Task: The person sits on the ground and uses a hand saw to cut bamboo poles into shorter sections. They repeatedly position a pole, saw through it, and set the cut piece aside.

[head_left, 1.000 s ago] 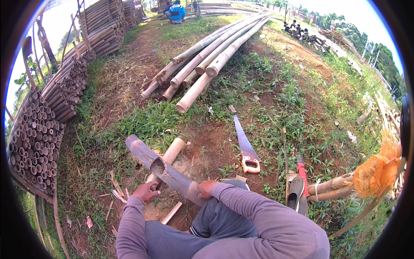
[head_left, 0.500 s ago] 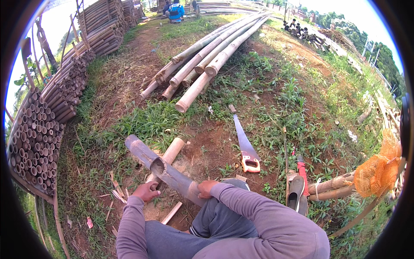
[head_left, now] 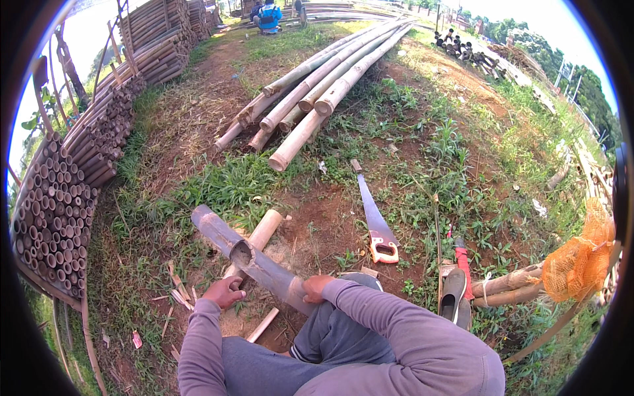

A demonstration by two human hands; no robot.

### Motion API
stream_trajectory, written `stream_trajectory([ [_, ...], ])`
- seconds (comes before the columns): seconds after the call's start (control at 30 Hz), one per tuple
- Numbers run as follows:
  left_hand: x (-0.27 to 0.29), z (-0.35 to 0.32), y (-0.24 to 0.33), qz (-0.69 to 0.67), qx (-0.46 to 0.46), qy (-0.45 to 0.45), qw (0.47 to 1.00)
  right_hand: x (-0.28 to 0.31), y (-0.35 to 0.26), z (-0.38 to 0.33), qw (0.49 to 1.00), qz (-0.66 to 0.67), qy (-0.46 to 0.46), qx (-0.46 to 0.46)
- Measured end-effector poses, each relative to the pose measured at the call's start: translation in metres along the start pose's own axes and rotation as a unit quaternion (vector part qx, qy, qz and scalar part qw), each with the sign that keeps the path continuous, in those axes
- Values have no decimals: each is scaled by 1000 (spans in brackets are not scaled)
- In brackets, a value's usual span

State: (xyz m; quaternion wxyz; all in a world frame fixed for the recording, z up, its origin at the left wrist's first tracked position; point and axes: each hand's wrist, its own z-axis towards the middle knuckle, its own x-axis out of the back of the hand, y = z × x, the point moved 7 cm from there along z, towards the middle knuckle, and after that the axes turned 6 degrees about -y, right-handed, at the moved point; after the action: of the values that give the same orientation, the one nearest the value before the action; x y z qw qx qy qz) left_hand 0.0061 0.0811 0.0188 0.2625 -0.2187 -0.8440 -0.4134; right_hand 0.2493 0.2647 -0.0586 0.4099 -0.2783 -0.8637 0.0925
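Note:
A grey-brown bamboo tube (head_left: 271, 276) slants from upper left down to my right knee, with a hollow notch cut in its upper side. My right hand (head_left: 317, 288) is closed around its near end. Under it, crosswise, lies a paler bamboo piece (head_left: 264, 230). My left hand (head_left: 225, 292) is beside the near end of that paler piece, left of the tube, fingers curled in; what they hold, if anything, is hidden. A handsaw (head_left: 377, 214) with an orange and white handle lies on the ground ahead, right of the tube.
Long bamboo poles (head_left: 340, 89) lie ahead. Stacked cut tubes (head_left: 56, 224) stand at the left. To the right are a red-wrapped tool handle (head_left: 463, 267), a shoe (head_left: 452, 294) and an orange mesh bag (head_left: 574, 267) over bamboo. A split strip (head_left: 263, 326) lies near my legs. A person in blue (head_left: 269, 18) crouches far off.

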Motion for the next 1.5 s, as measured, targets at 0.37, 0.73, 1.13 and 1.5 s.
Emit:
stream_trajectory([
  [0.37,-2,3,-6,-8,14,-13,1000,3,-2,-4,1000,3,2,2],
  [0.73,-2,4,-8,-7,0,3,1000,-1,0,1,1000,1,6,5],
  [1.13,-6,9,-12,-7,9,5,1000,0,0,-1,1000,4,4,9],
  [1.5,19,12,5,-31,14,91,995,39,-19,-33,992,93,85,-8],
])
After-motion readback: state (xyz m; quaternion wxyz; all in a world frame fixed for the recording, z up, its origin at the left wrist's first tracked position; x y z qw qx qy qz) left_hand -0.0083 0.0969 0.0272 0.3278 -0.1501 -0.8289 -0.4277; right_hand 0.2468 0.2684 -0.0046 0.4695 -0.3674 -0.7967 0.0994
